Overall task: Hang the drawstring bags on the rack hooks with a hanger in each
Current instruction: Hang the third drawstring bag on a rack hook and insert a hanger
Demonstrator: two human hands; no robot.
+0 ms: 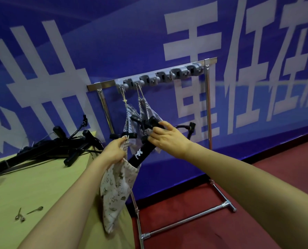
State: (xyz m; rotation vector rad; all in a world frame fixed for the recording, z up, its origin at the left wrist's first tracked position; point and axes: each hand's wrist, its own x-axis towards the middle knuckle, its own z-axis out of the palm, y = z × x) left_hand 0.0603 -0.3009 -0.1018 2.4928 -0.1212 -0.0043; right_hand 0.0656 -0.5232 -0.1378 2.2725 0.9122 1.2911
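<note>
A cream drawstring bag (116,193) with a dark print hangs from my left hand (114,150), which pinches its open rim. A black hanger (142,153) pokes slantwise out of the bag's mouth, and my right hand (165,139) grips its upper end. Behind them, two pale patterned bags (142,115) hang by their cords from the grey hook strip (158,76) on the chrome rack (208,108), with black hanger parts sticking out of them. The hooks further right carry nothing.
A pile of black hangers (59,146) lies on the yellow-green table (38,187) at left, with small metal clips (20,215) near its front. The rack's base bars (187,220) rest on red floor. A blue banner wall stands behind.
</note>
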